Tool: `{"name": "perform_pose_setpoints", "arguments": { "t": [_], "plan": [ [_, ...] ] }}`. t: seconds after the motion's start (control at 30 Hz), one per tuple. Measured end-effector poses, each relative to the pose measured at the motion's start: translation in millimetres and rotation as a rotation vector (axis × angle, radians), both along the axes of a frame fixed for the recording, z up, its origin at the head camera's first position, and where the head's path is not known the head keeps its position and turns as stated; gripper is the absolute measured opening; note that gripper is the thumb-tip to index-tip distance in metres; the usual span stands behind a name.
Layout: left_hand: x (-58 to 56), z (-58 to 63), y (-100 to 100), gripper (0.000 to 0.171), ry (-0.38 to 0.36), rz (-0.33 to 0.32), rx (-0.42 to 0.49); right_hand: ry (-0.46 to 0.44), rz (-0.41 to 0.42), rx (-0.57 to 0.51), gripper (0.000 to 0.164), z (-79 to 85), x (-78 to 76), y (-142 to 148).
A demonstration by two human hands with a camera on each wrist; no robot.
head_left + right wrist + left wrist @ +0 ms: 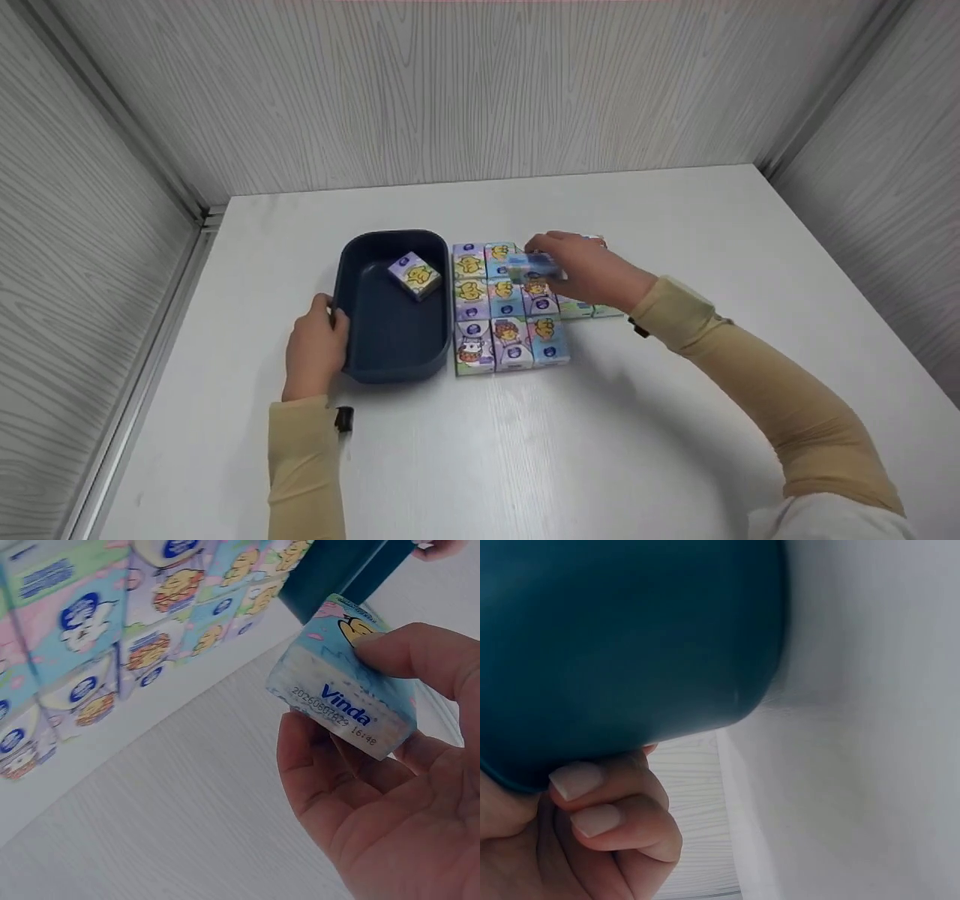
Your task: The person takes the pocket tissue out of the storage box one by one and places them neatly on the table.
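My left hand (315,346) grips the left rim of a dark blue plastic tub (392,375), with the thumb over the edge and fingers against the outer wall. In the left wrist view the curled fingers (622,810) press on the tub's side (652,637). One tissue pack (415,275) lies tilted inside the tub. Between thumb and fingers my right hand (592,268) pinches a light blue tissue pack (345,682) marked Vinda, above the rows of packs. In the head view this held pack is blurred.
Several tissue packs (472,349) with cartoon prints lie in close rows to the right of the tub, some hidden under the right hand. All stand on a white table (480,465). Wood-grain panels (450,90) enclose the back and both sides.
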State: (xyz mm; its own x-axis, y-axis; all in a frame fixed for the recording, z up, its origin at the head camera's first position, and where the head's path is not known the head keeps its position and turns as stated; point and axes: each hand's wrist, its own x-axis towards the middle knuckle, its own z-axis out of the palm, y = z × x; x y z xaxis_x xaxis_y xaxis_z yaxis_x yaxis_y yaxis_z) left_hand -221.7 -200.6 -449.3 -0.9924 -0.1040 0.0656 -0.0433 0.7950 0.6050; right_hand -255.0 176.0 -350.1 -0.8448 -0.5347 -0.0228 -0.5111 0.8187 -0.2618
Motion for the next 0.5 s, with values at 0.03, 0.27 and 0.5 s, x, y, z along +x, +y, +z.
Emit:
{"name": "perform_pose_setpoints", "arguments": {
  "t": [0.03,0.27,0.5],
  "plan": [
    [-0.2,0.8,0.0,0.036,-0.003,0.0,-0.002,-0.003,-0.018,0.014,0.048,-0.9,2.9,7.9],
    [0.6,4.1,0.3,0.036,0.005,-0.004,-0.007,-0.015,-0.082,0.064,0.051,-14.9,23.9,57.9],
    [1.7,2.2,1.2,0.034,0.004,-0.012,-0.001,0.085,-0.021,0.148,0.049,-38.4,56.3,85.1]
  ]
}}
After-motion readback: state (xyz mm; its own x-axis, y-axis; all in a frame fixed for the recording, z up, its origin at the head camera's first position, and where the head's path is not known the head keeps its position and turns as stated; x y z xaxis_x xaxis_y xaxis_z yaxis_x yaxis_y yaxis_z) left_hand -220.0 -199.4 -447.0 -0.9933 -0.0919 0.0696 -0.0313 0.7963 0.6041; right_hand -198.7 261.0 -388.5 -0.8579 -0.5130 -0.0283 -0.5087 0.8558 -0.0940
